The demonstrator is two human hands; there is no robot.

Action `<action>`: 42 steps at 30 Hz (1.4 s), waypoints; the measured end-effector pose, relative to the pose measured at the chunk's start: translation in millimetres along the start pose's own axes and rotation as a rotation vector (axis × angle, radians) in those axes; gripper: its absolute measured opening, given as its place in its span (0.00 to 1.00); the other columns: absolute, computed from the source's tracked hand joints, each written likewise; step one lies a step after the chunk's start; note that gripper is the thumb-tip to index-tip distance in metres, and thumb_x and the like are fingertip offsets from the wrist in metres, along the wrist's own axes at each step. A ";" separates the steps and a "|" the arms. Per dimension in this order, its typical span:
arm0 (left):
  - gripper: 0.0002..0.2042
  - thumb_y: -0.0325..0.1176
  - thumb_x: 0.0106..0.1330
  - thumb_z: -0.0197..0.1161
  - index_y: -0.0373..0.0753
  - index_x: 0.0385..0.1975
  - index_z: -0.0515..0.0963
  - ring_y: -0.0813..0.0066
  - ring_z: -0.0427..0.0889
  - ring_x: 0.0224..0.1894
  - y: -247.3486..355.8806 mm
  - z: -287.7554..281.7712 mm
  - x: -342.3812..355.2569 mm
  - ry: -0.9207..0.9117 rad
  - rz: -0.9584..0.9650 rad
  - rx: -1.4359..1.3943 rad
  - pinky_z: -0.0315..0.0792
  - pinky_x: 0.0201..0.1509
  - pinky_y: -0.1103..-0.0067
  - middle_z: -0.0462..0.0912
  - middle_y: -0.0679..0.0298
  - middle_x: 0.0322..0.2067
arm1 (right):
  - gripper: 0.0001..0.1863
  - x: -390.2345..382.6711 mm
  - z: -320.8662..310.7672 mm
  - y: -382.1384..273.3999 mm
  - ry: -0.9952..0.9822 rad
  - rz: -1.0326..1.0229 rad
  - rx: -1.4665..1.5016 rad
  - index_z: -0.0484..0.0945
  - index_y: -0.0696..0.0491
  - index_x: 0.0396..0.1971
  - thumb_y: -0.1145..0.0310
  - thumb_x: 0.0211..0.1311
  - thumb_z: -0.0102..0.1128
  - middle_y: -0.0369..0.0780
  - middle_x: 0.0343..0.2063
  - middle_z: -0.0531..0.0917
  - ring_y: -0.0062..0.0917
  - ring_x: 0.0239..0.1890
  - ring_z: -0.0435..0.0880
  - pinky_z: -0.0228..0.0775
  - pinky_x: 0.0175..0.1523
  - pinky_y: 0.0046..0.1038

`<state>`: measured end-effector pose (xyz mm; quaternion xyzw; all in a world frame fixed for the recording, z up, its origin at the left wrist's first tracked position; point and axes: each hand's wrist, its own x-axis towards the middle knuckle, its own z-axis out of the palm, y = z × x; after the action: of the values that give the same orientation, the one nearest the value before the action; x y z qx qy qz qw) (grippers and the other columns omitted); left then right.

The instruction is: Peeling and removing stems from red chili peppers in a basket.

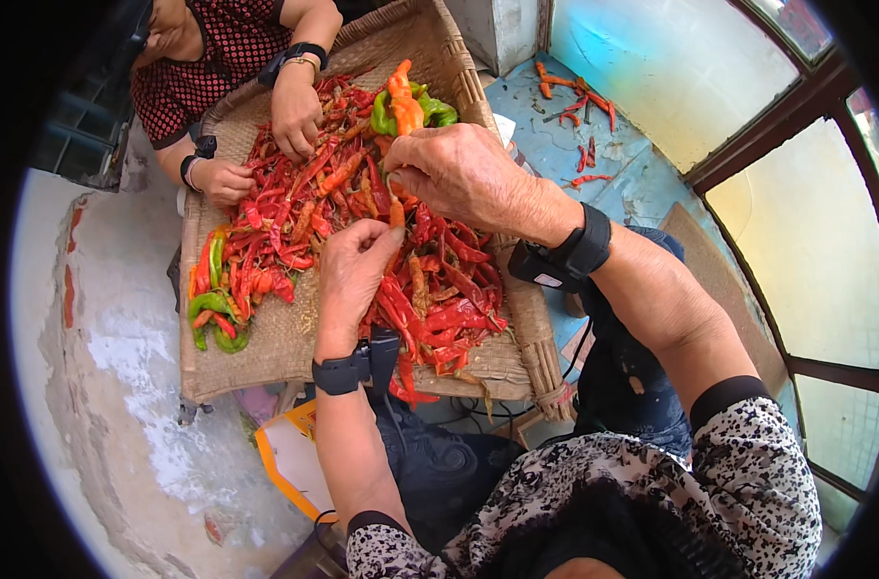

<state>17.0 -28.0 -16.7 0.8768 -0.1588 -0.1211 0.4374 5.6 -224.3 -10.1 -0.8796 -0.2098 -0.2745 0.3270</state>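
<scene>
Over a woven basket tray (265, 372) heaped with red chili peppers (459, 323), both my hands are at one slim orange-red chili pepper (397, 214). The thumb and fingers of my left hand (350, 275) pinch its lower end. My right hand (463, 179) is closed at its upper end, where the fingers partly hide it. Just beyond my right knuckles, a larger orange pepper (404, 101) stands out beside green peppers (434, 111); its lower end is hidden by my hand.
Across the tray, another person's hands (294, 121) work in the heap. Green and red peppers (219, 299) lie at the tray's left side. More red chilies (584, 101) lie on a blue surface by the framed glass panes (806, 222). An orange-edged white board (294, 463) is below the tray.
</scene>
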 end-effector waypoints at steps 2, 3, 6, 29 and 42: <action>0.09 0.33 0.62 0.63 0.33 0.28 0.79 0.85 0.72 0.26 -0.5 -4.0 -6.1 -0.010 -0.044 -0.194 0.66 0.30 0.84 0.78 0.72 0.23 | 0.05 -1.9 0.1 3.1 -0.011 0.016 0.031 0.75 0.55 0.31 0.70 0.56 0.59 0.44 0.23 0.80 0.40 0.27 0.81 0.73 0.32 0.35; 0.08 0.33 0.63 0.62 0.34 0.30 0.78 0.86 0.71 0.26 -3.4 -5.3 -7.0 -0.020 0.003 -0.385 0.66 0.32 0.85 0.78 0.72 0.25 | 0.05 -2.7 0.0 4.3 -0.025 0.031 0.064 0.76 0.55 0.31 0.71 0.56 0.58 0.44 0.23 0.80 0.40 0.27 0.81 0.73 0.32 0.35; 0.07 0.33 0.65 0.61 0.36 0.35 0.77 0.89 0.72 0.29 1.1 -15.0 -13.2 -0.020 0.051 -0.624 0.67 0.38 0.87 0.78 0.72 0.28 | 0.04 -0.1 -1.5 -2.8 -0.055 0.049 0.068 0.76 0.56 0.30 0.72 0.55 0.59 0.44 0.24 0.80 0.40 0.27 0.81 0.73 0.33 0.35; 0.20 0.37 0.55 0.60 0.35 0.46 0.73 0.50 0.79 0.41 -29.4 10.6 45.5 -0.056 0.097 0.517 0.70 0.45 0.65 0.81 0.48 0.37 | 0.05 2.5 -11.0 6.8 -0.009 0.040 0.069 0.76 0.57 0.30 0.72 0.55 0.58 0.44 0.25 0.81 0.39 0.29 0.81 0.73 0.34 0.35; 0.08 0.20 0.53 0.58 0.35 0.33 0.77 0.82 0.72 0.21 -6.1 -6.7 -7.3 0.143 0.247 0.158 0.67 0.26 0.83 0.76 0.67 0.21 | 0.05 4.6 -3.2 7.8 -0.028 0.038 0.091 0.77 0.57 0.31 0.72 0.55 0.58 0.45 0.26 0.81 0.41 0.29 0.81 0.73 0.34 0.35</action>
<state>13.7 -16.8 -17.2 0.8887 -0.2430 0.0091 0.3887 12.3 -231.1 -8.9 -0.8715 -0.2096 -0.2462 0.3687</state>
